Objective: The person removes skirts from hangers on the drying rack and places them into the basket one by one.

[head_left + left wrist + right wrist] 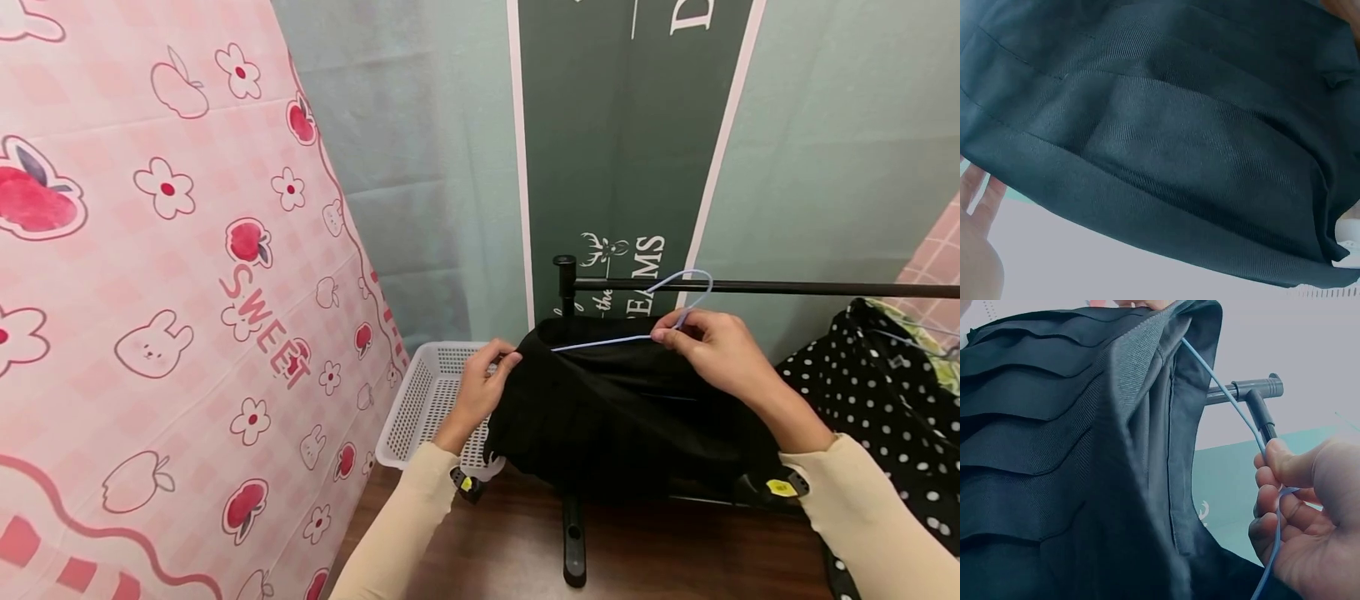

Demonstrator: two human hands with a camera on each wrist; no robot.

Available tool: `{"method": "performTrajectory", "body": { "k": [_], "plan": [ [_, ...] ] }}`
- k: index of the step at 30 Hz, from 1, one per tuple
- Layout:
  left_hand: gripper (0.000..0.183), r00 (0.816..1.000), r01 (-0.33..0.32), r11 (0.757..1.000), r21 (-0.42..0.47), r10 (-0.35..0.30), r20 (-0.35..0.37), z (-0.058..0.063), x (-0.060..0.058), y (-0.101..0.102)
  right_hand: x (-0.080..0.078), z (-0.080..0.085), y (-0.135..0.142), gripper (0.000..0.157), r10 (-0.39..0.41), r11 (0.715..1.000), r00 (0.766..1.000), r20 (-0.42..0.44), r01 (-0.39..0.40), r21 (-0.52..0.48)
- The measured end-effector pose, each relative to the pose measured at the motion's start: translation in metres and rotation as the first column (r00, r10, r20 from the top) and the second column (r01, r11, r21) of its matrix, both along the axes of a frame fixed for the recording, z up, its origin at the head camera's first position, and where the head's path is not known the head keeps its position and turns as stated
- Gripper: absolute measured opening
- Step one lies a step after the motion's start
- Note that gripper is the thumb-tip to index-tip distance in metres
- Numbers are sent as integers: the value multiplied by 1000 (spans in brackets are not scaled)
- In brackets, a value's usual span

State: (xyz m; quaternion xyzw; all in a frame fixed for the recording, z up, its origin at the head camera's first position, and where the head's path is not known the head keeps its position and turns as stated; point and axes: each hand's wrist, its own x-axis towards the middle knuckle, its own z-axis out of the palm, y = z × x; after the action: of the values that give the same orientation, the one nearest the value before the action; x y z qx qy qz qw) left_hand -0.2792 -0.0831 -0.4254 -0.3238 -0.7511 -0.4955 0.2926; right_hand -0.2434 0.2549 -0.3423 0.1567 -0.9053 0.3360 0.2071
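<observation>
My right hand (720, 354) grips a thin light-blue hanger (600, 342) just below its hook, with the fingers curled round it in the right wrist view. One arm of the hanger runs into the open top of a black pleated skirt (585, 425). At the skirt's left end, my left hand (478, 385) pinches the top edge between thumb and fingers. Rows of folds (1029, 444) show on the skirt in the right wrist view. Black cloth fills most of the left wrist view and hides part of the left fingers (988, 200).
A black rack rail (795, 288) runs behind the skirt, with the rack's foot (573, 554) on the wooden floor (675, 550). A white basket (431, 392) stands to the left. At right hangs a black polka-dot garment (862, 400). A pink printed curtain (187, 292) borders the left side.
</observation>
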Motion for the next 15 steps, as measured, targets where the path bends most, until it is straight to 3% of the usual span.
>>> {"method": "performTrajectory", "body": {
  "k": [6,15],
  "plan": [
    [5,1000,3,1000,3,-3,4,9,10,-2,1,1,3,11,-16,1000,1000,9,16,-2],
    [5,998,-66,998,10,66,11,-1,5,-9,0,3,13,17,-29,997,999,35,31,-69]
  ]
}}
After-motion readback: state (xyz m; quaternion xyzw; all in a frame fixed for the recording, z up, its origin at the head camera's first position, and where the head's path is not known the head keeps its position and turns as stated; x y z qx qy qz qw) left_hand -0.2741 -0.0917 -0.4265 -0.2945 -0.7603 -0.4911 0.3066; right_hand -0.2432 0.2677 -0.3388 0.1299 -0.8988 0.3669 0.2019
